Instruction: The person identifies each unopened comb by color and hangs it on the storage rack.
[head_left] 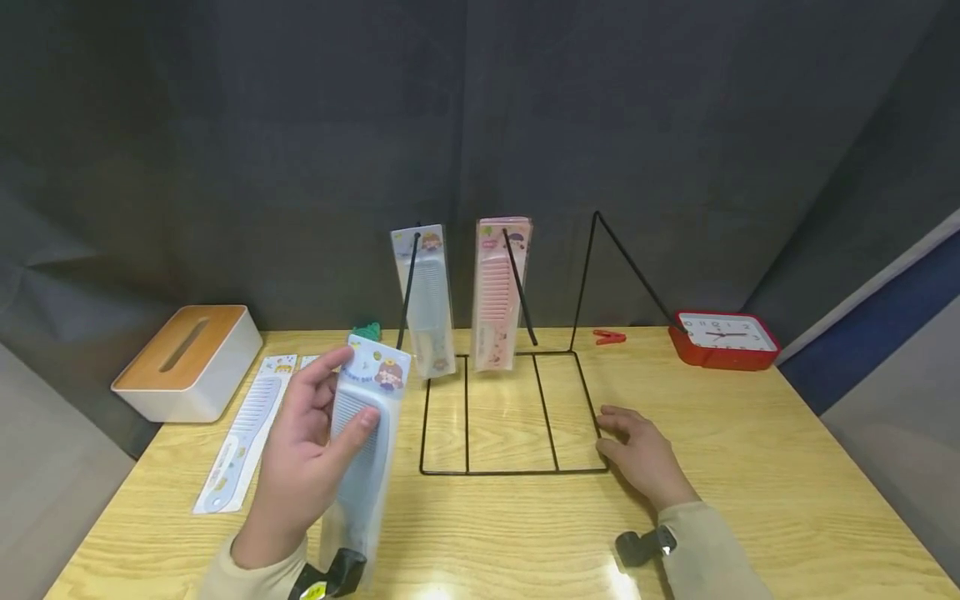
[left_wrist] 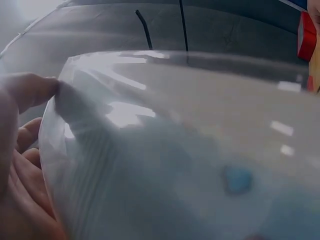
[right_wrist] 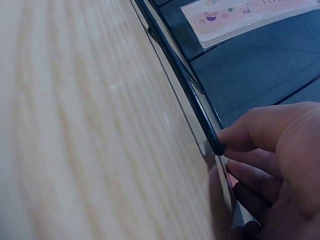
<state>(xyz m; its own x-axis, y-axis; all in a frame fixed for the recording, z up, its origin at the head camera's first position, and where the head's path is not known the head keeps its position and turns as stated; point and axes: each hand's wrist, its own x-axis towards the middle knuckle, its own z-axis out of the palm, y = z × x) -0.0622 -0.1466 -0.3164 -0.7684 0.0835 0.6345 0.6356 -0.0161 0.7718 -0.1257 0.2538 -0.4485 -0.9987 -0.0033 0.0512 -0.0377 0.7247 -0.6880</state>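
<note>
My left hand (head_left: 296, 454) grips a blue comb in a clear package (head_left: 367, 479), thumb across its front and fingers at its left edge and behind. The package stands tilted in front of the rack's left side and fills much of the left wrist view. With my right hand (head_left: 645, 457) I pinch the front right corner of a black wire display rack (head_left: 517, 473); in the right wrist view the thumb (right_wrist: 245, 132) lies against the bar. From the rack's prongs hang a packaged blue comb (head_left: 429, 308) and, right of it, packaged pink combs (head_left: 491, 325).
Packaged combs (head_left: 243, 442) lie on the table at left, partly behind my left hand. Beyond them stands a white tissue box with a wooden lid (head_left: 153, 367). A bare prong (head_left: 633, 267) slants toward a red clock (head_left: 727, 354). A red clip (head_left: 609, 337) and a green object (head_left: 367, 332) lie at the back.
</note>
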